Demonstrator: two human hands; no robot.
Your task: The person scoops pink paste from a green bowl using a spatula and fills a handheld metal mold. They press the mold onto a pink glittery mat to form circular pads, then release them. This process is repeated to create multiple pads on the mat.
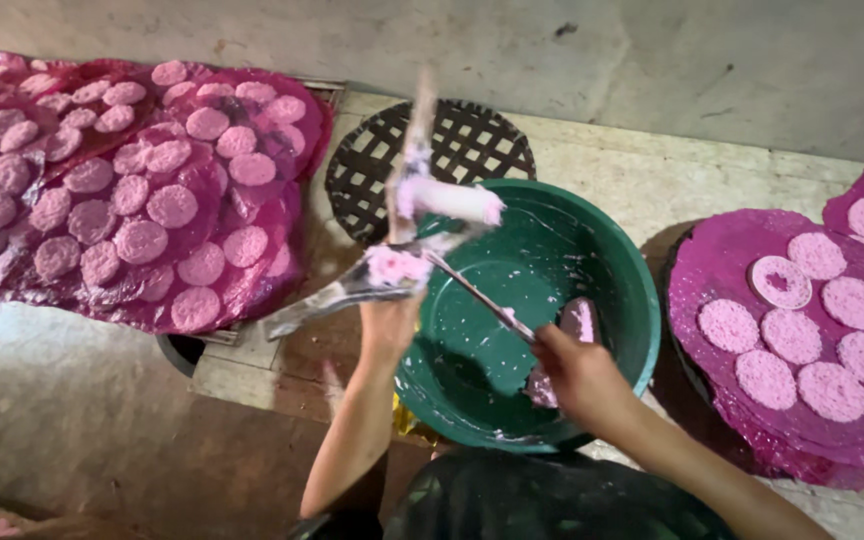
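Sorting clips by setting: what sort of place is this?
Probably a small home food workshop: pink round cakes laid out on magenta sheets, a green basin smeared with pink batter, bare concrete floor.

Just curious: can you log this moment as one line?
left hand: holds batter-coated sticks | right hand: thin rod over green basin | pink discs on trays

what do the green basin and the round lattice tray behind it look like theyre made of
The green basin looks like moulded plastic: an even colour, a smooth, slightly glossy wall and a thin rolled rim, smeared with pink batter. The round lattice tray looks like woven bamboo or cane strips: flat dark slats crossing in an open grid, matte finish. Which plant fibre cannot be told.
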